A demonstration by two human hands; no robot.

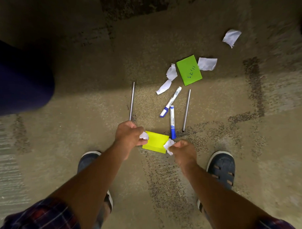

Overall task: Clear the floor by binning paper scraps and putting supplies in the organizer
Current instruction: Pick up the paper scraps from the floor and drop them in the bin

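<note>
Head view, looking down on speckled tan carpet; both bare forearms extended downward, plaid sleeves at lower corners, dark shoes planted either side. Left hand curled, fingers pinching a small crumpled white scrap at the left edge of a yellow sticky-note pad. Right hand likewise closed, pinching a second white scrap at the pad's right corner; whether either scrap touches the pad, not resolvable. Pad lying flat on the carpet between the two hands. Just beyond the pad, a blue-capped marker lying nearly lengthwise, cap toward the pad; a second marker lying diagonal above it, blue cap end close to the first marker's tail. Two thin metal rods flanking the markers: left rod with its near end just by the left hand, right rod apart from both hands. Farther out, a green sticky-note pad with handwriting on top; torn white paper beside its left edge, a longer strip below that, another piece touching its right corner, and one isolated scrap well apart at upper right. Large dark blue object at left edge, identity not determinable
</note>
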